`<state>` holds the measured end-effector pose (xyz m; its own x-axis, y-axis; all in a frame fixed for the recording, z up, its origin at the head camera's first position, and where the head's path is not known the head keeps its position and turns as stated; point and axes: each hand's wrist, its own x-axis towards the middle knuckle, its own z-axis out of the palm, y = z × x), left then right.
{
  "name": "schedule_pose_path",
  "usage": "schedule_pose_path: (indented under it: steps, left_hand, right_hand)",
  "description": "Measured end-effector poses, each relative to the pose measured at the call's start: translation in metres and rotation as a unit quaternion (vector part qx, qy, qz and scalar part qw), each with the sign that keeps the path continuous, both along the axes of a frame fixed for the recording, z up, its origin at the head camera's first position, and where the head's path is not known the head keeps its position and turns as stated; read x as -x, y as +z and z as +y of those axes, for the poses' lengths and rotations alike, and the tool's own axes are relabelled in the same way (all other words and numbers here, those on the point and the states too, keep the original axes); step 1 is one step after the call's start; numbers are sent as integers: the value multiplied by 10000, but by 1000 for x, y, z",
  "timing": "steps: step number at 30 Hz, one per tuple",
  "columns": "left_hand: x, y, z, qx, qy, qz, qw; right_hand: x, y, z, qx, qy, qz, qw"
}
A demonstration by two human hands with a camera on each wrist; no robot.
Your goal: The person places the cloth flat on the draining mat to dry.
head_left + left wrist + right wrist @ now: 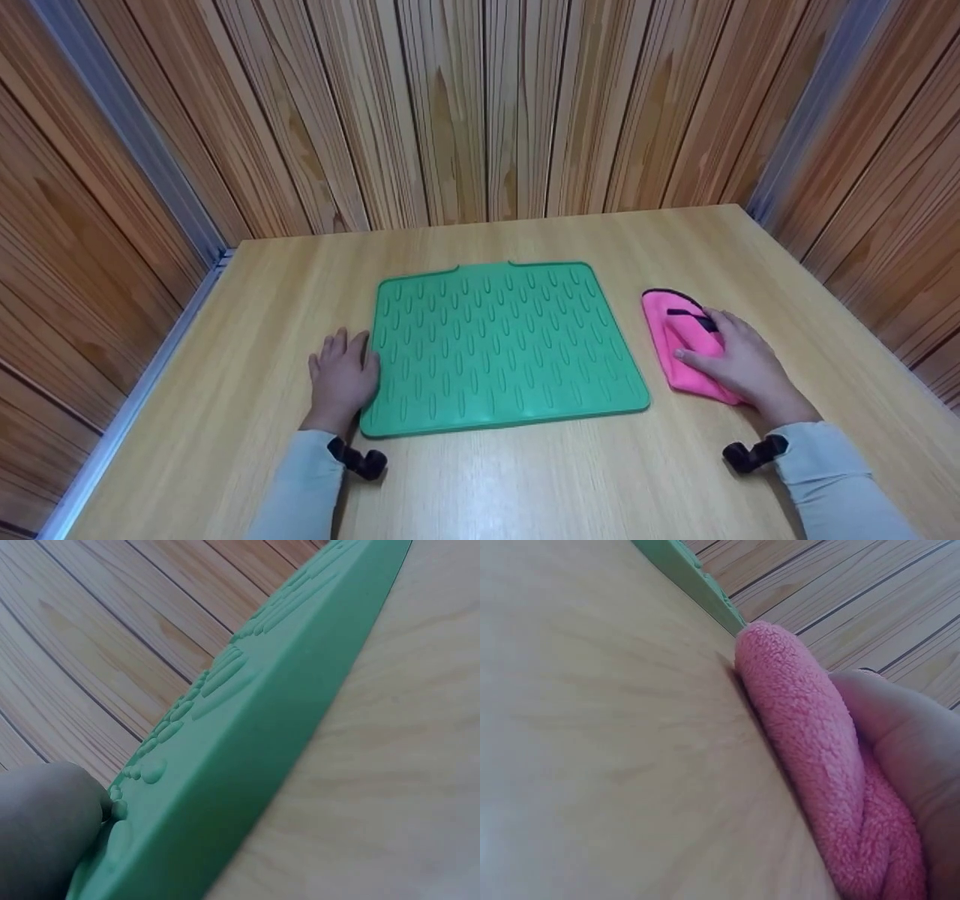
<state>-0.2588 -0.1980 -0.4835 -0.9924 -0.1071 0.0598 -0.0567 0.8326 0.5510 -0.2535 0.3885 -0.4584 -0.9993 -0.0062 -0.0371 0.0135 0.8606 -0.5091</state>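
- The mat (495, 349) is laid on the worktop (487, 484); its left edge is touched by the left hand (343, 379), fingers extended;
- The cloth (675, 341), right of it, is gripped between thumb and fingers of the right hand (750, 367)

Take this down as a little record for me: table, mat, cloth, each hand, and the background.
Table: light wood grain
Mat: green, raised oblong bumps, lying flat
Cloth: pink, fuzzy, black edging, folded, right of the mat
Left hand: touches the mat's left edge, thumb over it
Right hand: grips the cloth
Background: wood-plank walls
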Motion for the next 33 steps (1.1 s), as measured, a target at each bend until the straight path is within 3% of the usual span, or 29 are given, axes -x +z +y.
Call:
schedule_pose_path:
  steps: [9,19,33]
  left_hand:
    - [-3,2,1,-41,5,85,10000]
    - [-2,3,2,-15,-22,-14,10000]
    - [-1,2,0,33,-22,-53,10000]
  right_hand:
    - [-1,-2,1,66,-21,49,10000]
    - [-2,1,2,628,-120,-50,9979]
    - [-3,1,1,891,-121,-44,9959]
